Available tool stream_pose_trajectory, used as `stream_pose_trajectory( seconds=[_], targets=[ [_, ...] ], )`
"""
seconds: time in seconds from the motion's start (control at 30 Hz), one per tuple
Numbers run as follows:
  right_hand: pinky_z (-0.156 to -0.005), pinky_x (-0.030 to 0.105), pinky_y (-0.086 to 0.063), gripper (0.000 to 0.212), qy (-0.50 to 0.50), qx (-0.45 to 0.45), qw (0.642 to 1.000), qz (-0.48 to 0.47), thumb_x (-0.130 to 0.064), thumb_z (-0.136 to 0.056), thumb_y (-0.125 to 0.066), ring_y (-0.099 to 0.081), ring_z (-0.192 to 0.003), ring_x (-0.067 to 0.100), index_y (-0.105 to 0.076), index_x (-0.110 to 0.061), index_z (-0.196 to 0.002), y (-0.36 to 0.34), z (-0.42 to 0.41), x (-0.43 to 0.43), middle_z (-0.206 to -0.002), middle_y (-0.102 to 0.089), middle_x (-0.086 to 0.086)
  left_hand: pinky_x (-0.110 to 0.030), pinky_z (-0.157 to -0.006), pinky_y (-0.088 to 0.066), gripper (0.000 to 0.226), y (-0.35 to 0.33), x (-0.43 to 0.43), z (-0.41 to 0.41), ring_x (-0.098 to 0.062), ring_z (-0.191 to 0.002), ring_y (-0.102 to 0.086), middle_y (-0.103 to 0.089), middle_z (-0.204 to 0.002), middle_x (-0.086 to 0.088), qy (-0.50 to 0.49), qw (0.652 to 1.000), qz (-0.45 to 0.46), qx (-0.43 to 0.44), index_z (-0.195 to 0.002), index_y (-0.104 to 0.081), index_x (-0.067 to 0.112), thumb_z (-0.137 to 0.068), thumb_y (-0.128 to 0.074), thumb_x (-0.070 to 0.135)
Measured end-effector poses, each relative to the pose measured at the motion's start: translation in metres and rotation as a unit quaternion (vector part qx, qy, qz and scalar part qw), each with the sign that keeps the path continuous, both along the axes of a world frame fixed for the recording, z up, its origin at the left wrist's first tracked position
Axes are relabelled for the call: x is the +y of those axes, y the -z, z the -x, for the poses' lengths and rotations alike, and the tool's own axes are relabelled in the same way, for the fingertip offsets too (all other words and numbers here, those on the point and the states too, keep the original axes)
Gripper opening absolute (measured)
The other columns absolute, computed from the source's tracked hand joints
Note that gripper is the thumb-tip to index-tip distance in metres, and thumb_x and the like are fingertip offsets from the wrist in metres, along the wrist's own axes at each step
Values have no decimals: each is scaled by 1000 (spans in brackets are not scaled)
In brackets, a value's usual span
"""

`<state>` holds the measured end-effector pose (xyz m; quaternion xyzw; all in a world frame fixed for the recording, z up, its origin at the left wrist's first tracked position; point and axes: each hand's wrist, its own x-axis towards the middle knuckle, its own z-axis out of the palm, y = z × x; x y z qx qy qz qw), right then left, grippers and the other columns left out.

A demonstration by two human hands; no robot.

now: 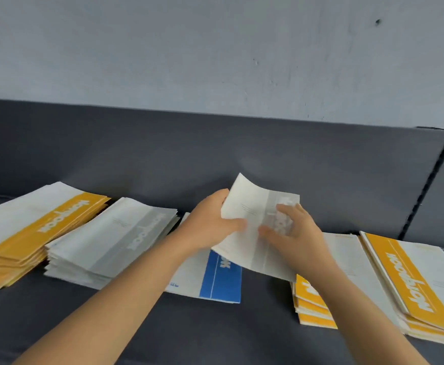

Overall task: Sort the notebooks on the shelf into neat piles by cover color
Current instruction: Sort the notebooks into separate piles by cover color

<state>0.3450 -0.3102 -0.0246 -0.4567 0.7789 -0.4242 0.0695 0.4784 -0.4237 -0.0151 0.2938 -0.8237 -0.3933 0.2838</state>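
Observation:
A grey-banded white notebook (252, 206) is lifted above the middle of the dark grey shelf (242, 333). My left hand (210, 222) grips its left edge, thumb on the cover. My right hand (292, 230) holds its right side, fingers spread over the grey band. Under it lies a blue-banded notebook (220, 280). At the far left sits a yellow pile (31, 227), and beside it a grey pile (110, 238). On the right lie a mixed stack with yellow edges (310, 304) and another yellow-topped stack (413, 283).
A dark padded back panel (215, 148) rises behind the shelf, with a seam (426, 185) at the right. Above it is a pale wall (215, 48). Bare shelf surface shows in front of the piles.

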Motion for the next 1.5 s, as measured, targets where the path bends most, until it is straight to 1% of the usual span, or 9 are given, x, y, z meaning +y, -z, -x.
stream_pose_trajectory(
  seconds=[0.17, 0.37, 0.57, 0.73, 0.87, 1.07, 1.23, 1.4, 1.5],
  targets=[
    [-69, 16, -36, 47, -75, 27, 997, -22, -33, -85, -67, -41, -94, 7, -53, -16, -126, 0, -88, -64, -127, -37, -7, -28, -88, -42, 38, -8, -53, -93, -16, -114, -54, -58, -118, 9, -52, 985, 134, -94, -116, -53, 25, -83, -72, 25],
    [-112, 35, -22, 48, -81, 127, 973, -175, -34, -95, -47, -22, -137, 29, -43, -5, -134, 20, -184, -144, -144, -32, 11, -30, -110, -26, 67, 7, -111, -176, -22, -145, -21, -4, -162, -3, -44, 931, 191, -307, -150, -18, 11, -99, -49, 40],
    [-120, 39, -8, 60, -55, 218, 931, -289, -37, -102, -16, 0, -148, 23, -6, -5, -152, 56, -207, -163, -160, -2, 12, -35, -120, -2, 64, 54, -138, -193, -21, -149, 13, 9, -163, 0, -1, 897, 237, -372, -156, -4, 17, -103, -20, 50],
    [-118, 40, -10, 74, -8, 262, 933, -248, -52, -88, 1, -12, -145, 22, -20, -15, -150, 45, -205, -155, -157, -19, 9, -41, -122, -5, 67, 46, -140, -188, -24, -150, 4, -6, -163, -6, -27, 869, 325, -373, -153, -18, 17, -99, -16, 58],
    [-118, 45, -9, 63, 100, 307, 913, -248, -49, -98, -22, -9, -146, 29, -15, -15, -151, 22, -185, -136, -158, -14, 13, -41, -121, -9, 73, 25, -121, -179, -27, -150, -2, -10, -163, -7, -55, 855, 363, -367, -154, -15, 18, -96, -13, 62],
    [-114, 42, -20, 68, 145, 300, 904, -266, -57, -95, -28, -21, -141, 30, -21, -16, -149, 8, -114, -74, -155, -21, 14, -43, -121, -12, 82, 5, -65, -115, -28, -149, -8, -13, -161, -11, -49, 856, 383, -345, -154, -10, 12, -94, -14, 67],
    [-98, 39, -38, 57, 178, 264, 905, -282, -55, -95, -32, -42, -125, 29, -42, -14, -132, 7, -17, -2, -132, -49, 10, -42, -115, -24, 82, 13, 4, -16, -28, -141, -27, -32, -153, -10, -22, 862, 381, -334, -151, -20, 11, -93, -21, 69],
    [-95, 38, -40, 43, 156, 228, 904, -325, -42, -98, -29, -49, -121, 29, -51, -13, -122, 20, 69, 45, -128, -56, 9, -39, -96, -44, 67, 33, 56, 88, -27, -126, -50, -53, -137, -5, 26, 937, 170, -303, -138, -41, 16, -89, -51, 61],
    [-90, 36, -41, 40, 126, 208, 921, -305, -35, -100, -27, -53, -114, 31, -54, -12, -116, 33, 93, 54, -122, -59, 10, -30, -75, -48, 31, 41, 63, 118, -19, -98, -62, -64, -99, 3, 12, 958, 103, -268, -92, -61, 21, -83, -68, 50]
  ],
)
